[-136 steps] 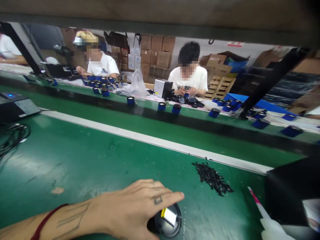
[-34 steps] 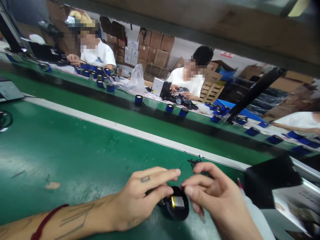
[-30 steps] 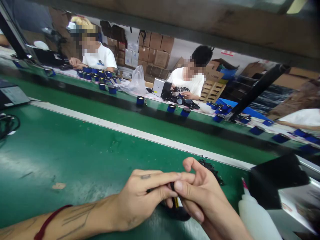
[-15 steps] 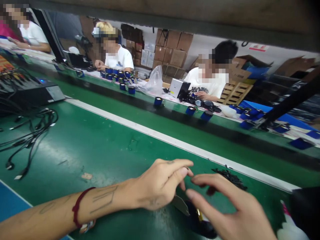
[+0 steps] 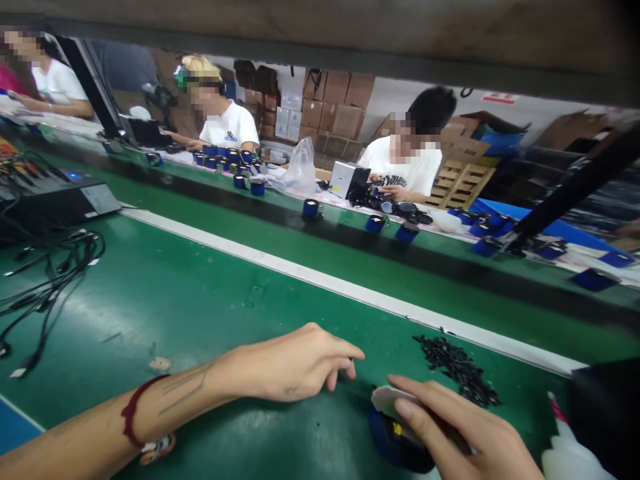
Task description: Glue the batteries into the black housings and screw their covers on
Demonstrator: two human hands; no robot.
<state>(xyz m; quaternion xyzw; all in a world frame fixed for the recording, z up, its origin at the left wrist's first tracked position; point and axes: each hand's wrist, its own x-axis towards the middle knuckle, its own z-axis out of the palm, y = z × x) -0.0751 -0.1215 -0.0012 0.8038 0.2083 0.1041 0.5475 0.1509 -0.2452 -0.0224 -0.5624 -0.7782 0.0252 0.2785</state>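
My left hand (image 5: 305, 363) hovers over the green bench, its thumb and fingers drawn together. A tiny dark speck shows at its fingertips, too small to name. At the lower right, my right hand (image 5: 465, 427) pinches a thin grey flat plate (image 5: 386, 399) between thumb and fingers. Directly beneath the plate is a dark blue round housing (image 5: 383, 440) with a yellow bit inside; my hand covers its right side. Beyond the right hand lies a heap of small black pieces (image 5: 455, 367).
A white-tipped bottle (image 5: 570, 447) with a pink nozzle stands at the lower right. Black cables (image 5: 55, 287) and a black box (image 5: 65, 193) lie at left. A white strip (image 5: 280, 267) crosses the bench. Across from me, co-workers sit behind several blue housings (image 5: 310, 208).
My hands have moved apart, the left one drawing back to the left. My right hand has come down onto the grey plate and now pinches it. The view has shifted slightly.
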